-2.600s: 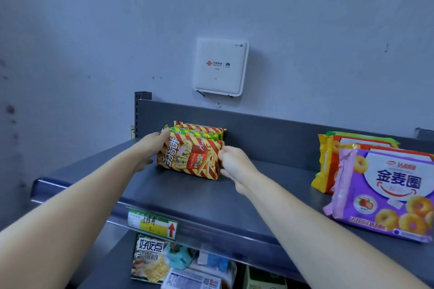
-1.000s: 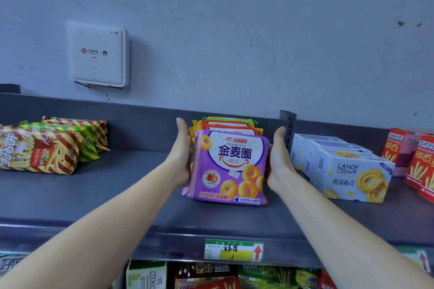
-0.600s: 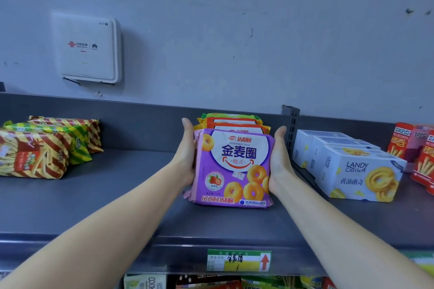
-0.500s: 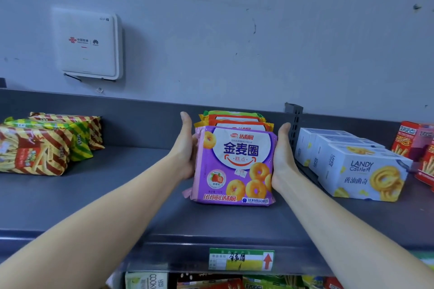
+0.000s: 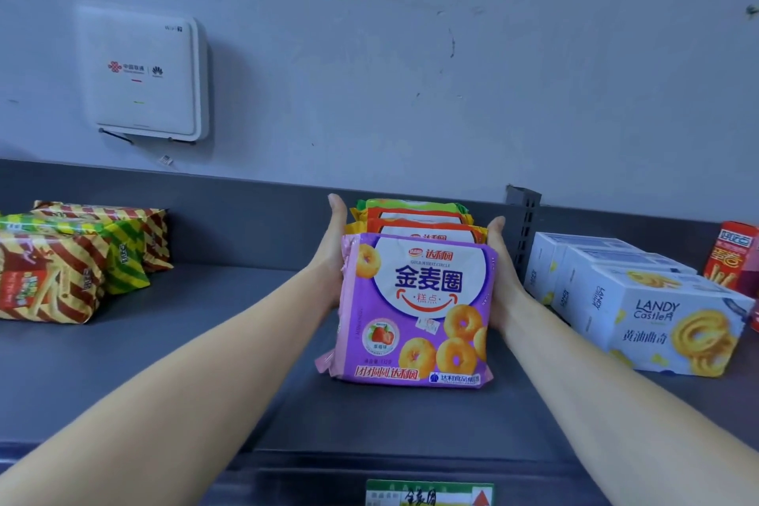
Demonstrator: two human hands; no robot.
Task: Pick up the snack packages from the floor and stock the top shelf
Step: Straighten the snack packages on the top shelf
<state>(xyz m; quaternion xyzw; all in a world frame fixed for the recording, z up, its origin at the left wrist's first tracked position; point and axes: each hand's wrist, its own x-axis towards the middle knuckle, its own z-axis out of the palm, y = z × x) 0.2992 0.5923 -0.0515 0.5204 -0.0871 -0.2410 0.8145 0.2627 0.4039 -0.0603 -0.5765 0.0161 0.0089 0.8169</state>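
A row of snack packages stands upright on the grey top shelf (image 5: 205, 341). Its front one is a purple package (image 5: 419, 308) printed with yellow rings; orange and green packages (image 5: 415, 214) stand behind it. My left hand (image 5: 334, 255) lies flat with straight fingers against the row's left side. My right hand (image 5: 499, 271) presses flat against its right side. The row sits squeezed between both palms.
Striped red-yellow and green snack bags (image 5: 61, 259) lie at the shelf's left. White cookie boxes (image 5: 640, 300) stand right of my right hand, red boxes (image 5: 735, 255) beyond them. A shelf upright (image 5: 523, 218) rises behind. A white router (image 5: 141, 72) hangs on the wall. A price label (image 5: 429, 495) sits on the front edge.
Earlier my hands were on the striped bags at the left. They have moved to the purple-fronted row and have stayed pressed on its two sides, the row slightly straightened.
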